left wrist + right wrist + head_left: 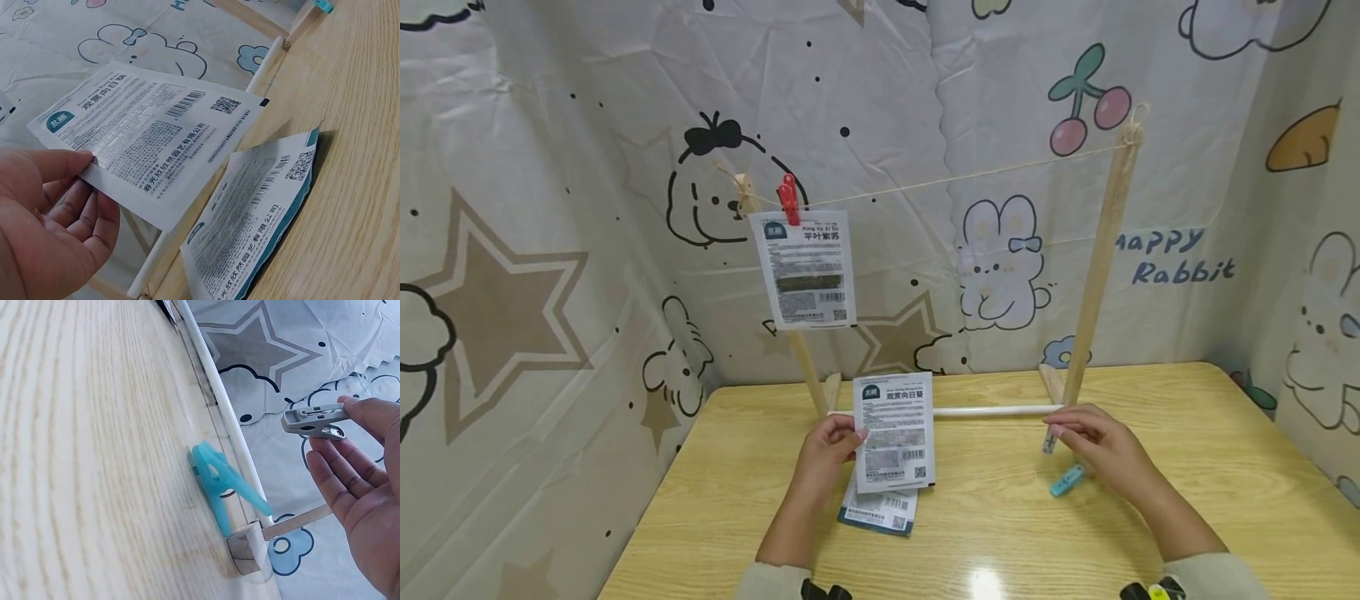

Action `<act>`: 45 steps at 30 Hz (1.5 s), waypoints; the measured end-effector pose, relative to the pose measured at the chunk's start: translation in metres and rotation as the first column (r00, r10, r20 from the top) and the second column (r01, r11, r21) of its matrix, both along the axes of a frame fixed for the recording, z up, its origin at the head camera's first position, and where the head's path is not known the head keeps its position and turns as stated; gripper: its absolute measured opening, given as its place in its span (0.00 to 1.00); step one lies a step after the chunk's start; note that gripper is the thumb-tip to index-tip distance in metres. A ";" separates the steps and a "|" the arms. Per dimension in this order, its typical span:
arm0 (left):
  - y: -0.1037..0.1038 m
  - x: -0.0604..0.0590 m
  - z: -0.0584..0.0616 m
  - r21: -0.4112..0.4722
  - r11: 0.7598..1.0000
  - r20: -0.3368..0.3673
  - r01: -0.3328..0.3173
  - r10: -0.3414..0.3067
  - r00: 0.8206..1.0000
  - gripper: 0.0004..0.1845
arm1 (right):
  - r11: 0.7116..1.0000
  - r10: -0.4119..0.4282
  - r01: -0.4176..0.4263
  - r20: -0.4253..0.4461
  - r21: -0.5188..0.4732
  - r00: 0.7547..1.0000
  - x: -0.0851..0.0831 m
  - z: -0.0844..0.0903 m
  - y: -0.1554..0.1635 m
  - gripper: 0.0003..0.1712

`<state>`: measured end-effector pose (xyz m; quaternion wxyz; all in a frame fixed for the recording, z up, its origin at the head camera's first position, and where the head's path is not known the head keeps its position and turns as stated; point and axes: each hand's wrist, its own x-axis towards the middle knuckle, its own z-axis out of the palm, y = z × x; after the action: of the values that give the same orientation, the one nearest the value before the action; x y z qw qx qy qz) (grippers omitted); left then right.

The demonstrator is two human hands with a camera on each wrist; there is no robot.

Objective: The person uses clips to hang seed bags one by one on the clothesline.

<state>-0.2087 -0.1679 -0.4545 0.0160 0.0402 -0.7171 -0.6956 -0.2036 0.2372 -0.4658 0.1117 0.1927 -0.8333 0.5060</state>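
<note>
My left hand (829, 448) pinches a white printed seed packet (893, 446) by its left edge, thumb on the printed face, as the left wrist view also shows. Under it, another packet (256, 212) with a teal edge lies on the table. A grey clothespin (315, 419) is pinched by its handles between the thumb and fingers of my right hand (1101, 446), near the foot of the right post. Below that hand, a turquoise clothespin (1067, 481) rests on the wooden tabletop. From the string hangs a third packet (808, 283), clipped by a red clothespin (788, 200).
A thin string (955, 178) runs between the left post (807, 371) and the taller-looking right post (1101, 258). A white rod (992, 411) joins their bases along the back of the table (1000, 517). Behind stands a cartoon-printed cloth (887, 108).
</note>
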 end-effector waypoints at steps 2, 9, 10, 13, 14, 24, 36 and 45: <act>0.001 0.000 0.000 0.009 1.000 -0.004 0.002 -0.002 1.000 0.11 | 1.000 0.002 -0.002 -0.008 0.002 1.000 -0.001 0.001 0.000 0.13; 0.004 0.001 -0.001 0.010 1.000 -0.019 -0.003 0.003 1.000 0.11 | 1.000 0.005 -0.005 -0.027 0.019 1.000 -0.002 0.005 0.002 0.13; 0.004 0.001 -0.001 0.008 1.000 -0.020 -0.004 0.004 1.000 0.11 | 1.000 0.006 -0.006 -0.029 0.021 1.000 -0.002 0.006 0.002 0.13; 0.004 0.000 0.000 0.011 1.000 -0.020 -0.008 0.008 1.000 0.11 | 1.000 0.003 -0.002 -0.029 0.027 1.000 -0.004 0.009 0.001 0.12; 0.004 0.000 0.000 0.008 1.000 -0.024 -0.007 0.008 1.000 0.11 | 1.000 0.003 -0.002 -0.030 0.027 1.000 -0.004 0.010 0.001 0.12; 0.004 -0.004 0.007 0.031 0.999 -0.045 -0.024 0.026 0.999 0.10 | 0.999 0.007 -0.005 -0.046 0.033 0.999 -0.007 0.016 -0.001 0.12; 0.006 -0.006 0.015 0.039 0.999 -0.053 -0.030 0.032 0.998 0.10 | 0.998 0.006 -0.003 -0.051 0.058 0.999 -0.009 0.025 -0.002 0.11; 0.008 -0.007 0.017 0.025 0.999 -0.063 -0.029 0.030 0.998 0.11 | 0.997 0.006 -0.001 -0.069 0.076 0.998 -0.009 0.035 -0.004 0.11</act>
<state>-0.2157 -0.1598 -0.4376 0.0483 0.0289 -0.7072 -0.7047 -0.2123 0.2334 -0.4305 0.1324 0.2157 -0.8472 0.4671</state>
